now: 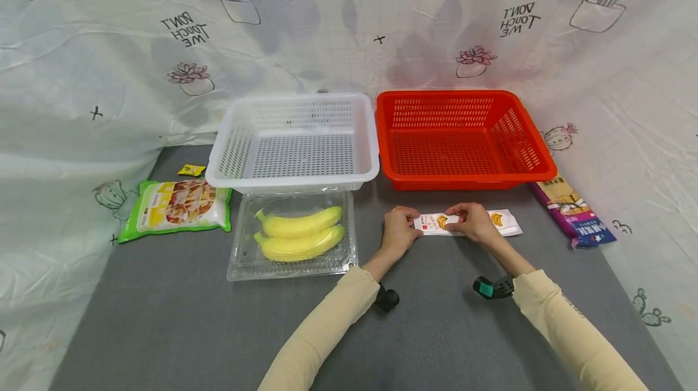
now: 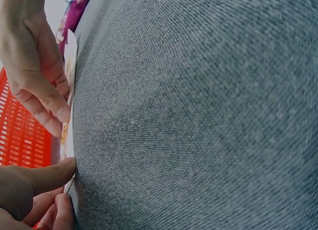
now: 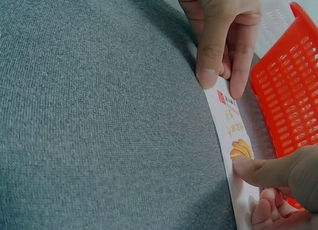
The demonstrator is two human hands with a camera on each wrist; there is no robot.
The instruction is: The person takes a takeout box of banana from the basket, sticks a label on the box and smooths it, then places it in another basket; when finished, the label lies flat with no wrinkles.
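Note:
A long, flat white packet (image 1: 432,225) with printed bananas lies on the grey table, crosswise before the red basket. My left hand (image 1: 399,233) pinches its left end; in the right wrist view the thumb is at the near corner and a finger at the far edge. Around the packet's middle, my right hand (image 1: 473,222) grips with the thumb on the banana print (image 3: 241,147) and the other fingers curled at the far side. The packet's right end sticks out beyond that hand. In the left wrist view the packet (image 2: 71,76) shows almost edge-on.
Behind the hands stand a red basket (image 1: 395,183) and a white basket (image 1: 289,182), side by side. Left lies a clear plastic tray (image 1: 238,257) with two yellow bananas (image 1: 300,244). A green-edged food bag (image 1: 185,206) and small yellow sachet (image 1: 191,170) lie farther left; a purple bag (image 1: 578,215) lies right.

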